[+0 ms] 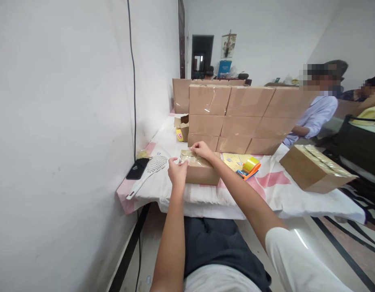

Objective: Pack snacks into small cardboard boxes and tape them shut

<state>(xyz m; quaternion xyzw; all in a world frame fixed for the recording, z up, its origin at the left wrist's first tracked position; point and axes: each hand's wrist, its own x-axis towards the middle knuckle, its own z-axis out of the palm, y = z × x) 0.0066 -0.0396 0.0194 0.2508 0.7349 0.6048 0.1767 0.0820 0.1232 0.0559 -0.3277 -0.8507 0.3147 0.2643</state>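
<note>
A brown cardboard box [202,175] sits on the cloth-covered table before me, with clear packing tape [196,159] across its top, shiny and wrinkled toward the left end. At the box's left end is my left hand [177,172], closed on the near corner with the thumb against the top. My right hand [203,150] reaches over the top to the far left edge; its thumb and forefinger are pinched together at the tape. Right of the box lies an orange tape dispenser [253,171] holding a yellow roll of tape [251,164].
Taped cartons [236,117] are stacked behind the box. Another carton [309,170] stands at the table's right. On the left lie a white slotted skimmer [157,164] and a black phone [137,168] near the wall. A person in a light shirt [320,113] is beyond the stack.
</note>
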